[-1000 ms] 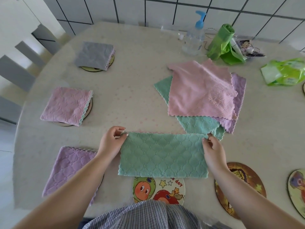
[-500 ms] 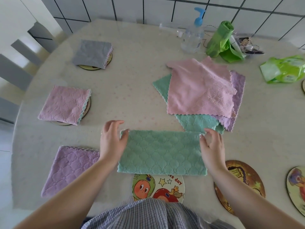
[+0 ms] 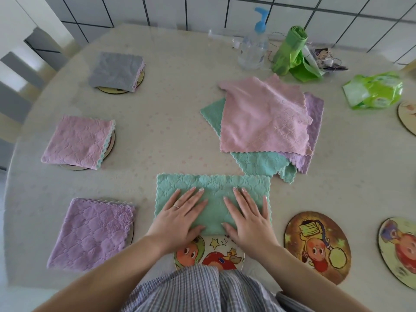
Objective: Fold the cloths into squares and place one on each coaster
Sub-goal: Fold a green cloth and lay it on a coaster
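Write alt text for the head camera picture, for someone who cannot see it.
Both hands, left hand and right hand, press flat on a half-folded green cloth on a round table. Three folded cloths sit on coasters at the left; an unfolded pile lies beyond, and bare cartoon coasters wait at right.

Views: one only, head-worn, so nothing is shared with another.
Position: above the near edge of the table, over the person's chest.
Facing: forward and steeply down, toward 12 o'clock.
Nearness: close; wide-angle, forearms enter from 6 o'clock.
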Demonstrator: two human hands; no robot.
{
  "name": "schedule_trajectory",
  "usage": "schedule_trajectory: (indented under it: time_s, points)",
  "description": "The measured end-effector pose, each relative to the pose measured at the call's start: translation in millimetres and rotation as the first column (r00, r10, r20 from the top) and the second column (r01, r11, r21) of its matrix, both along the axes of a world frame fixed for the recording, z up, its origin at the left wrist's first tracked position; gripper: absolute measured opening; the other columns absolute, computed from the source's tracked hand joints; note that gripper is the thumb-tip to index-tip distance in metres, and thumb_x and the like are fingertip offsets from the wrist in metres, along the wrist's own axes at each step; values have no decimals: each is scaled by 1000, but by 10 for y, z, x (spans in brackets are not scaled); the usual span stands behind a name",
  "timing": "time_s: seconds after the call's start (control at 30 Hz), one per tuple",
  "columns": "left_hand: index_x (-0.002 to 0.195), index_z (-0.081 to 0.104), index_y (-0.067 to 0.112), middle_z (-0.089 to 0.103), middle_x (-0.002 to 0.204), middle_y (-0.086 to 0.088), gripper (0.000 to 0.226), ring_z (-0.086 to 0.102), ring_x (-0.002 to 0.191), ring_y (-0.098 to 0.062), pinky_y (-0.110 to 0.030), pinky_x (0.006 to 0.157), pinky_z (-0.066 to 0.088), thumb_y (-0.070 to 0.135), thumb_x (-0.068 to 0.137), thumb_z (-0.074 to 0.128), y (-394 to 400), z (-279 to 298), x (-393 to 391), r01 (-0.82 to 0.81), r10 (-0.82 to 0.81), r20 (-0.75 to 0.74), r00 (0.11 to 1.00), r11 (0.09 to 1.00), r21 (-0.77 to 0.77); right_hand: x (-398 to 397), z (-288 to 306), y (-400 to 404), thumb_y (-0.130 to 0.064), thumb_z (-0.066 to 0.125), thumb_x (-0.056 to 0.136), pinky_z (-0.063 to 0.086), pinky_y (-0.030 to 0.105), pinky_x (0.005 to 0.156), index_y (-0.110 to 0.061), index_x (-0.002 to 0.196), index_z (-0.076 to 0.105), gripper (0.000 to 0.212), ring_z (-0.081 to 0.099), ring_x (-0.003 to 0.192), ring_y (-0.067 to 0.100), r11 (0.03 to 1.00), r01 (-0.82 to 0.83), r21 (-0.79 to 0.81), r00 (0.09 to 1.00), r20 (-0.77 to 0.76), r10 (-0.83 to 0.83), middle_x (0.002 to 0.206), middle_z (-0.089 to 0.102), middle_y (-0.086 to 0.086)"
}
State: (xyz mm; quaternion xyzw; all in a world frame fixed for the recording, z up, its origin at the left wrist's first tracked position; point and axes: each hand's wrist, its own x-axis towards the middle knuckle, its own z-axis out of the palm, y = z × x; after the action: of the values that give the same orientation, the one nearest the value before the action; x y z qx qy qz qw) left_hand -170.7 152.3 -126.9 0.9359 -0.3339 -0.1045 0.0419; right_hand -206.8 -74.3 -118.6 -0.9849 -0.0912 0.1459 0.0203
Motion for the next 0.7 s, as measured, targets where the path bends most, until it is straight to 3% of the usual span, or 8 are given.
schedule_trajectory:
  time_s: [0.07, 0.17, 0.3, 0.37, 0.47, 0.53, 0.6, 0.7]
  points:
    - [145, 24, 20, 22, 153, -4, 70, 9, 142, -18, -44, 110, 12, 65, 92, 23, 69, 9, 35, -2, 2, -11, 1000, 999, 32, -21, 49, -100, -63, 16, 92, -2, 53, 109, -30, 145, 20, 63, 4, 143, 17, 999, 47, -17, 998, -35, -48, 156, 14, 3]
    - [146, 22, 18, 21, 153, -6, 77, 10, 142, -19, -46, 109, 13, 70, 89, 25, 202, 29, 67, -8, 8, -2, 1000, 998, 58, -45, 65, -300, -66, 3, 87, -20, 51, 108, -34, 145, -6, 67, -19, 140, 13, 997, 80, -16, 995, -62, -80, 154, -16, -2]
    - [146, 21, 19, 20, 154, -7, 83, 9, 142, -20, -47, 108, 12, 75, 85, 26, 404, 86, 97, -46, 45, 5, 999, 993, 110, -96, 92, -573, -70, -6, 83, -12, 53, 109, -33, 144, -6, 71, -8, 143, 18, 995, 94, -45, 995, -38, -96, 154, -12, -3]
    - [146, 23, 19, 20, 154, -7, 85, 8, 142, -20, -47, 108, 10, 77, 83, 27, 487, 102, 94, -77, 76, 7, 997, 990, 119, -107, 101, -671, -70, -6, 82, -11, 52, 111, -32, 147, 5, 76, -6, 144, 17, 996, 84, -38, 995, -44, -86, 156, -4, -2]
    - [141, 31, 23, 28, 151, -2, 72, 17, 140, -18, -47, 113, 7, 70, 86, 33, 431, 188, 75, -70, 70, 10, 997, 996, 46, 15, 239, -594, -68, 10, 85, -11, 50, 112, -30, 144, 28, 72, -3, 142, 10, 994, 88, 59, 996, -16, -87, 156, 13, -2]
    - [130, 45, 29, 46, 138, 7, 51, 38, 130, -13, -44, 115, 20, 53, 86, 50, 216, 272, 42, 26, -27, -12, 1000, 998, -51, 183, 333, -407, -57, 26, 88, -12, 50, 112, -32, 140, 36, 58, -1, 143, 11, 993, 35, 116, 999, -5, -35, 155, 18, -2]
    - [116, 58, 31, 61, 119, 12, 35, 56, 112, -9, -36, 107, 36, 33, 82, 64, -60, 357, -17, 122, -128, -31, 991, 982, -147, 383, 396, -175, -45, 41, 91, -12, 52, 112, -34, 135, 43, 45, 3, 144, 14, 988, -32, 149, 999, 15, 30, 153, 22, -4]
    - [119, 56, 26, 60, 117, 10, 29, 54, 110, -10, -29, 105, 33, 22, 89, 58, -350, 397, -113, 141, -168, -110, 980, 965, -221, 672, 428, 106, -34, 48, 93, -11, 52, 113, -34, 126, 53, 33, 16, 141, 13, 979, -59, 194, 998, 43, 52, 145, 36, -9]
